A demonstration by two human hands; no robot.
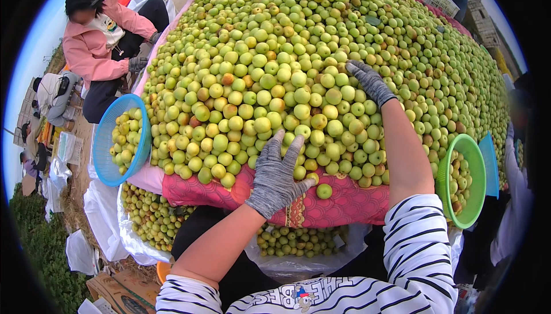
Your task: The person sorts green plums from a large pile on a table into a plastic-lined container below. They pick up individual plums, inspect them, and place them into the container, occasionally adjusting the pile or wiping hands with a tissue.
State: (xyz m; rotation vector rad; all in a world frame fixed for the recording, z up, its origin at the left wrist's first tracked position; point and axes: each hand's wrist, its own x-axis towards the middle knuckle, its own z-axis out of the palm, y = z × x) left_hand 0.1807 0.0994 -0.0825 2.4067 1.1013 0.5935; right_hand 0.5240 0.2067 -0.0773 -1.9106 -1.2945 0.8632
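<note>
A large heap of round yellow-green fruit (267,77), some blushed red or brown, covers a table draped with a pink-red patterned cloth (344,206). My left hand (277,172), in a grey knit glove, rests at the heap's near edge with its fingers spread over the fruit and nothing held. Farther up the heap to the right, my right hand (372,82), gloved alike, reaches over the fruit; its fingertips touch the pile, and whether they grip a fruit is hard to see. One loose green fruit (324,191) lies on the cloth just right of my left hand.
A blue plastic basket (98,142) of fruit stands left, a green one (478,185) right. Lined containers of fruit sit below the table edge, one holding fruit (301,241) before my body. A person in a pink jacket (86,56) sits at the left; another person is at the far right.
</note>
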